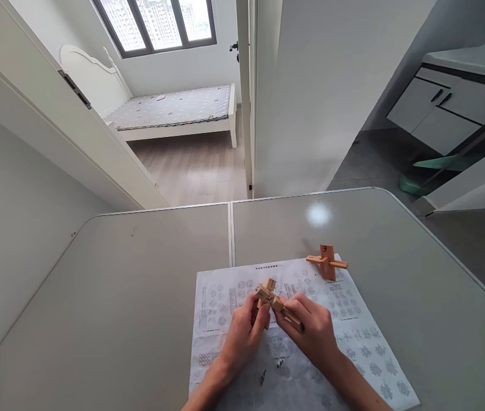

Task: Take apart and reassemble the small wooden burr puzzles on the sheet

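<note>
My left hand (245, 331) and my right hand (313, 328) meet above a printed instruction sheet (366, 342), both pinching a small wooden interlocking puzzle (273, 298) made of crossed light-wood bars. My left fingers close on its left end, and my right fingers grip the bar that slants down to the right. A second wooden puzzle piece (327, 262), an orange-brown cross of two bars, stands untouched at the sheet's far right corner.
The sheet lies on a grey folding table (131, 297) with a centre seam. Two tiny dark bits (270, 370) sit on the paper near my wrists. Beyond the table are a white wall, an open doorway to a bedroom, and cabinets at the right.
</note>
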Demonstrator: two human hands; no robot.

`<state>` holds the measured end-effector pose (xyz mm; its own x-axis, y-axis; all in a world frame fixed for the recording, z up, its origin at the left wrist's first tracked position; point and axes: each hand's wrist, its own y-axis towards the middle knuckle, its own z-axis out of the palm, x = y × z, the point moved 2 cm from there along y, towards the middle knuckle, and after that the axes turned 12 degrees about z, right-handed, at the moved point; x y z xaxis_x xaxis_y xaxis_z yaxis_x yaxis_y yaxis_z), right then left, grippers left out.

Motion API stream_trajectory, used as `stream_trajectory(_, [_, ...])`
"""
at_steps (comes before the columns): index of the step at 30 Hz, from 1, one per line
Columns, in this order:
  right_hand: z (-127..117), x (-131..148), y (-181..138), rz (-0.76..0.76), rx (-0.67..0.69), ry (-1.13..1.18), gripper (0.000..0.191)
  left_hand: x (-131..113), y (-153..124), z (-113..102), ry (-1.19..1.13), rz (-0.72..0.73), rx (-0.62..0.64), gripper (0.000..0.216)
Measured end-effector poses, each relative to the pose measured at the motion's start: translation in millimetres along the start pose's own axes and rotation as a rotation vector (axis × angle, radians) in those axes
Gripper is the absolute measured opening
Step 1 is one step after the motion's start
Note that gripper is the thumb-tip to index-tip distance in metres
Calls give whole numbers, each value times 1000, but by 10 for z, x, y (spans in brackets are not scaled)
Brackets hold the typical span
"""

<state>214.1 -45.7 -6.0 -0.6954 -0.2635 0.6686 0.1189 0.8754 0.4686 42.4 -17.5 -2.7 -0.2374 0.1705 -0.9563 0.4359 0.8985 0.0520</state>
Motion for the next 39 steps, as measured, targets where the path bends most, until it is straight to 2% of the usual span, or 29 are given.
stream_trajectory(10, [37, -28, -43, -4, 10, -51, 4, -22, -5, 13, 0, 0, 1, 31])
stream_trajectory(18, [35, -22, -54, 12, 29, -90, 9, -51, 11, 21, 18, -13, 18, 33])
stream_trajectory(23, [35, -2, -49, 6, 12, -96, 10, -64, 13, 10, 17, 2, 25, 43])
stream_trajectory(28, [31, 59, -45, -42, 27, -69, 12, -40, -16, 30, 26, 21, -16, 61])
stream_trajectory(31, [50, 87, -55, -55, 53, -67, 11, -39, -18, 51, 17, -16, -59, 68])
stream_trajectory(39, [59, 107, -33, -10, 71, -15, 12, -29, -5, 51, -127, -137, -117, 60])
